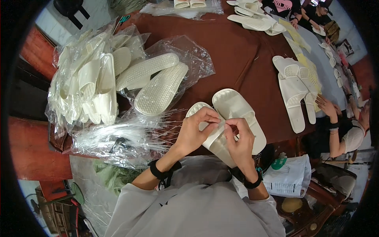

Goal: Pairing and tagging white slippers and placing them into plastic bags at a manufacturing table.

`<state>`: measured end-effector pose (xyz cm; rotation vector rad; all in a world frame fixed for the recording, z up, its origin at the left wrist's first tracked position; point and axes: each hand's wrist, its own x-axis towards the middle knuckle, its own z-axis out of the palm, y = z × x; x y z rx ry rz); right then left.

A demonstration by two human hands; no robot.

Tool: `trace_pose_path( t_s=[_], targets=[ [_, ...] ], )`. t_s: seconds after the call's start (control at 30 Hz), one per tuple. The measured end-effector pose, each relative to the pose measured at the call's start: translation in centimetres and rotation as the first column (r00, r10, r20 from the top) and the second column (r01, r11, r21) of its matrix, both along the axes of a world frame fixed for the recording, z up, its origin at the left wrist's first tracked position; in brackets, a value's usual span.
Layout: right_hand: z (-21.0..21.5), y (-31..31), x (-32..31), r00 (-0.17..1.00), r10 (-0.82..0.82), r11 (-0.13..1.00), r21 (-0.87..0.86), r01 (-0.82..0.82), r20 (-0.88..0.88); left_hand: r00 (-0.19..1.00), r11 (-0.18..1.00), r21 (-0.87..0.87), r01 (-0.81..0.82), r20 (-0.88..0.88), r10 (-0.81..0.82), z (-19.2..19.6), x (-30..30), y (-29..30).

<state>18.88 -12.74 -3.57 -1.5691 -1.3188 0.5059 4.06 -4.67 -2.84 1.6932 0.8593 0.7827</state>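
A pair of white slide slippers [254, 134] lies side by side, insoles up, at the near edge of a brown-covered table [229, 51]. Over the straps, my left hand [196, 129] and my right hand [241, 142] meet with thumbs and fingers pinched. Whatever thin piece lies between the fingertips is too small to make out. My hands partly cover the left slipper. To the left of my left hand is a bundle of thin clear plastic strands [122, 136] in a clear bag. Beyond it, white slippers [162, 89] rest soles up on clear plastic.
A heap of plastic-wrapped white slippers [89, 85] fills the left side, with teal-handled scissors [124, 18] behind. More slippers [294, 98] lie at the right, near another person's hand [326, 106]. Others [252, 21] sit at the far edge. A white bag [290, 175] stands below right.
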Motion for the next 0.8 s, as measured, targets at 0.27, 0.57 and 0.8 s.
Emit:
trace_pose_path(
  t_s=[0.27,0.57,0.8],
  targets=[
    [-0.3,0.1,0.0,0.999,-0.044,0.999,-0.026,0.045,0.012,0.989,0.993,0.0,-0.122,0.086,0.122,-2.6,-3.1,2.9],
    [-0.3,-0.1,0.0,1.0,-0.025,0.998,-0.055,0.025,-0.007,0.985,0.986,-0.075,-0.149,-0.095,0.141,-3.3,-4.7,3.8],
    [-0.6,-1.9,1.0,0.996,-0.061,0.993,-0.101,0.068,0.069,0.98,0.998,-0.058,-0.034,-0.198,0.022,-3.4,-4.0,3.8]
  ],
)
